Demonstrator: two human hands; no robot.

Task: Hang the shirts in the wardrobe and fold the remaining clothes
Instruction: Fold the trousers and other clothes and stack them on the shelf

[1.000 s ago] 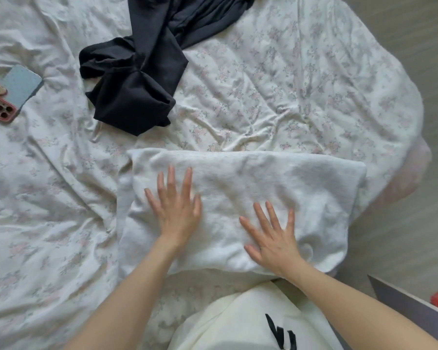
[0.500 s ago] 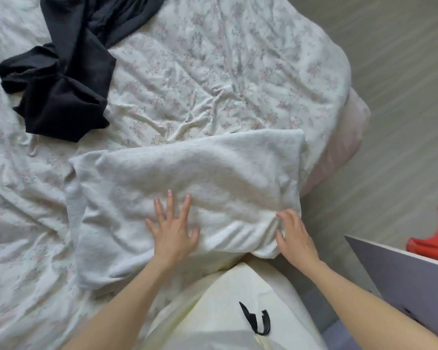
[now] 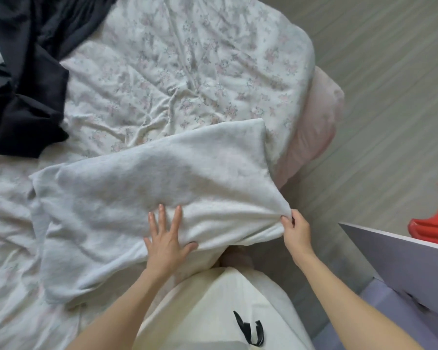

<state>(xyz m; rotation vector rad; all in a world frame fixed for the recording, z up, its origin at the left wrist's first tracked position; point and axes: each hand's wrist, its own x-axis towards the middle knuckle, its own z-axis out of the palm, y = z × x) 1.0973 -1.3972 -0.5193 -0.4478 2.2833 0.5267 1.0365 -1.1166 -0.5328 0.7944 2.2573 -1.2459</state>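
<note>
- The flowery bed cover (image 3: 187,72) is wrinkly, with striped floor (image 3: 379,97) beside it.
- The left hand (image 3: 166,242) lies flat, fingers spread, on the white cloth (image 3: 142,183).
- The right hand (image 3: 295,229) pinches the cloth's corner.

Bed with floral duvet (image 3: 187,72) fills 10 o'clock; striped grey floor (image 3: 390,97) at 2; pale lilac furniture panel (image 3: 402,261) at 4.

Two garments lie on the floral bedspread (image 3: 187,72): one white fleecy folded cloth (image 3: 142,188) by its near edge, one black crumpled garment (image 3: 23,97) at its far-left corner.
</note>
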